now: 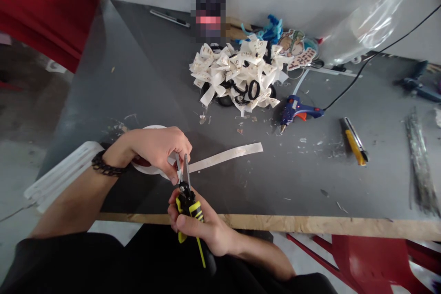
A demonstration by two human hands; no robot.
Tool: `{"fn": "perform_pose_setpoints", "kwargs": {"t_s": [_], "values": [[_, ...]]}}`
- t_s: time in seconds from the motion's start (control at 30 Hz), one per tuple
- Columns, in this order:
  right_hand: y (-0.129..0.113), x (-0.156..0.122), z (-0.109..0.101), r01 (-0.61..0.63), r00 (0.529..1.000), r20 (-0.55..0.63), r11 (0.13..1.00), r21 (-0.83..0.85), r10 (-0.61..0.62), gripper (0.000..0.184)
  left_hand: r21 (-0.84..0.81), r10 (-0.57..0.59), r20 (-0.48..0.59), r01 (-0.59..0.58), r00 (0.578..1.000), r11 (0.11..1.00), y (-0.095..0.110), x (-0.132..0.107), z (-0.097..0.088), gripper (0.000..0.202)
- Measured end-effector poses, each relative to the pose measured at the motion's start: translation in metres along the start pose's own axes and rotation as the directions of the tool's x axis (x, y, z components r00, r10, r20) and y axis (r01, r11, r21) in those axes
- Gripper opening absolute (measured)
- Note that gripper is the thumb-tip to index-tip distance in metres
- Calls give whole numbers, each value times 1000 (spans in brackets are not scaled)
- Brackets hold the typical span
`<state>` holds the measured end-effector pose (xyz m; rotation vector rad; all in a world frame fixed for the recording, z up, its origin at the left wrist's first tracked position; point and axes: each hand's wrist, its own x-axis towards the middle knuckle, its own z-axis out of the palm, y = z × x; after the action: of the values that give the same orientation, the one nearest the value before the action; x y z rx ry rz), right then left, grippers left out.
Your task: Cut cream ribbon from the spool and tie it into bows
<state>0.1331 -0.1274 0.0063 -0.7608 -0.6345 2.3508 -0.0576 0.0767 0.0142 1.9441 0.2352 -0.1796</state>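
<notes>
My left hand [160, 149] pinches a cream ribbon [227, 156] near the table's front. The ribbon's printed free end lies off to the right, and a white ribbon spool [148, 170] sits partly hidden under that hand. In my right hand [203, 229] are yellow-and-black scissors [188, 197], pointing away from me. Their blades stand apart close to my left fingers, with the ribbon beside them. Whether the blades touch the ribbon I cannot tell. Farther back lies a heap of cream ribbon bows [237, 71] with black hair ties [254, 90] among them.
A blue glue gun [298, 109] with a black cord rests right of the bows. A yellow utility knife [354, 142] and a bundle of thin clear strips [420, 165] lie farther right. Another cutter [170, 18] is at the back; a white power strip [65, 174] is left.
</notes>
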Motion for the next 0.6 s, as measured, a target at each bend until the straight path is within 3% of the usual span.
{"fn": "perform_pose_setpoints", "kwargs": {"t_s": [0.4, 0.5, 0.6], "values": [[0, -1, 3, -40, 997, -62, 996, -75, 35, 39, -10, -34, -6, 34, 999, 999, -2, -2, 0, 17], [-6, -6, 3, 10, 999, -41, 1000, -30, -11, 39, 0, -12, -9, 12, 1000, 1000, 0, -1, 0, 13], [-17, -17, -1, 133, 989, -73, 989, 56, -129, 49, 13, -4, -24, 5, 1000, 1000, 2, -2, -1, 19]]}}
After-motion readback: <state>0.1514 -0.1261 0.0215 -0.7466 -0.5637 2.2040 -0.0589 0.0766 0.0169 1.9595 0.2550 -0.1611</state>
